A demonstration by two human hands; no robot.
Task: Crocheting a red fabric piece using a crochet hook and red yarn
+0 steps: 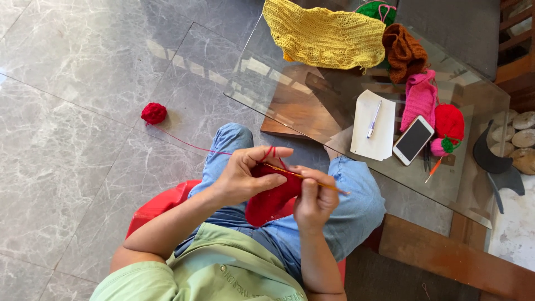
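Note:
My left hand [249,173] pinches the top edge of a red crocheted piece [270,199], with red yarn looped over its index finger. My right hand [314,196] grips a thin wooden crochet hook [329,188] whose tip lies across the piece's upper edge. The piece hangs over my lap, above my blue jeans. A red strand [186,143] runs from my left hand across the floor to a small red yarn ball [154,113] on the grey marble tiles to the left.
A glass table [278,89] stands ahead, holding a yellow crocheted panel [326,36], brown [404,53], pink [421,97] and red [449,124] crocheted pieces, a paper with a pen [374,119], a phone [413,140]. I sit on a red stool [161,203]. Stones [518,139] lie right.

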